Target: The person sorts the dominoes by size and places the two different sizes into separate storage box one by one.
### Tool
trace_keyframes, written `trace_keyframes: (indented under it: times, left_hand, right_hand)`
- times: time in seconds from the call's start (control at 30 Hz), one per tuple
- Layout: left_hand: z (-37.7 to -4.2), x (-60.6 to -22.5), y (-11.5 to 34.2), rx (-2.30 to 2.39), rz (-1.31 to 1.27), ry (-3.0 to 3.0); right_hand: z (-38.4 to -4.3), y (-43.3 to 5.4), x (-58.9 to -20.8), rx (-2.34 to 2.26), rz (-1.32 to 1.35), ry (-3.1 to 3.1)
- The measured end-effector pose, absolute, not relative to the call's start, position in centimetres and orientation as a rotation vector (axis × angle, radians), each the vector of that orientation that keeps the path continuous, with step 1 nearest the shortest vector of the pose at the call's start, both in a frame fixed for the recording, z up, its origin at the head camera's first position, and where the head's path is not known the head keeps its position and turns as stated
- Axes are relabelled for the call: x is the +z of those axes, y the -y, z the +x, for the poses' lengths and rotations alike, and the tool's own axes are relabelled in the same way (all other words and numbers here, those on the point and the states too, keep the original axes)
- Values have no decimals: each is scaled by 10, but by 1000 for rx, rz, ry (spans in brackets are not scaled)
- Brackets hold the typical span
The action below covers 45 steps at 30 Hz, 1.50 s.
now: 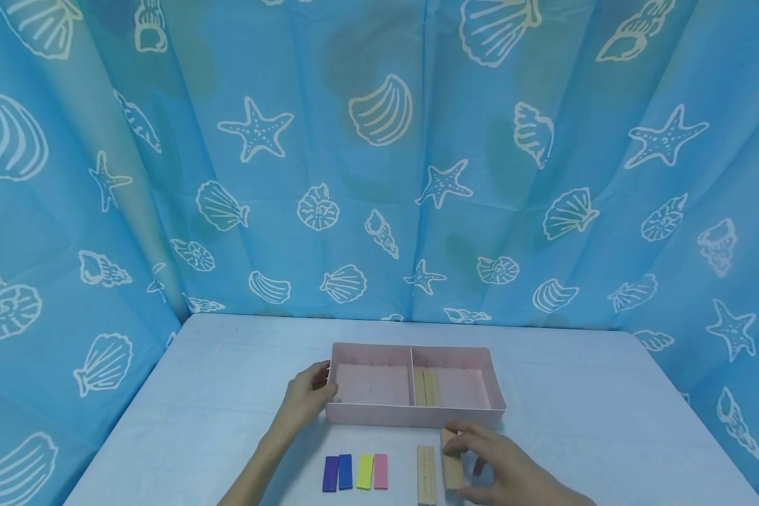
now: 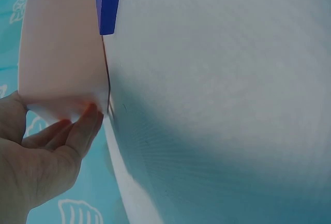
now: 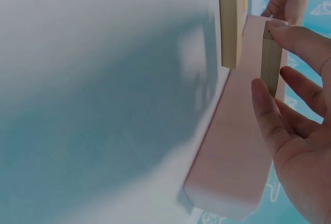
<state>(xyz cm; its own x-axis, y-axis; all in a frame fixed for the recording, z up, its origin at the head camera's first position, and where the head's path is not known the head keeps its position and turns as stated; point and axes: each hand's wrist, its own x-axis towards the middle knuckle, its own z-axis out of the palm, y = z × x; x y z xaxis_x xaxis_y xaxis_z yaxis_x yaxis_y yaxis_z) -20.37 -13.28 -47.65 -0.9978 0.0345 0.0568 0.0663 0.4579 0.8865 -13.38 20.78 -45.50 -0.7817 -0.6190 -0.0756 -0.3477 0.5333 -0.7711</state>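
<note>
My left hand (image 1: 303, 399) holds the left end of a pink two-compartment box (image 1: 411, 416), its thumb over the rim and its fingers against the outer end wall, as the left wrist view shows. In front of the box's right half, my right hand (image 1: 502, 469) grips a plain wooden block (image 3: 271, 63) lengthwise, with thumb and a finger at opposite ends. Just left of it, a second wooden block (image 1: 426, 474) lies on the table. Two more wooden blocks (image 1: 426, 388) lie side by side in the right compartment, against the divider.
Purple (image 1: 330, 474), blue (image 1: 345, 471), yellow (image 1: 365, 471) and pink (image 1: 381, 471) flat blocks form a row in front of the box. A white cloth covers the table (image 1: 582, 393). Behind and beside it hangs a blue seashell-print curtain (image 1: 379, 176).
</note>
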Motion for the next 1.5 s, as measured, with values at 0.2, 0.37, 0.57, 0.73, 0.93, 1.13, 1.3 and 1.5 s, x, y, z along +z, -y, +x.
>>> trace_keyframes:
  times: [0.2,0.37,0.57,0.73,0.93,1.13,1.3,1.5]
  left_hand:
    - [-203,-476,133,-1624,-104,2647]
    - [-203,-476,133,-1626,-90,2649]
    - [-202,-475,133,-1624,-91,2648]
    - [-202,-474,132,-1614,-90,2651]
    - [-203,-475,133,-1611,-92,2649]
    - [-203,-476,132,-1613,-91,2650]
    - [-203,-475,132,-1602,-75,2658]
    - [-203,-477,132,-1608,-73,2656]
  right_hand:
    - [-135,-207,-447,-1117,-755,-2450]
    - [-139,-208,-441,-1059,-830,-2527]
    - [-144,-209,-434,-1035,-919,-2594]
    - [-151,-210,-431,-1046,-991,-2612]
    - [-162,-209,-427,-1025,-996,-2621]
    - [-171,-205,-421,-998,-958,-2639]
    - [-179,-202,-418,-1009,-971,-2654]
    - [-191,-201,-419,-1011,-980,-2653]
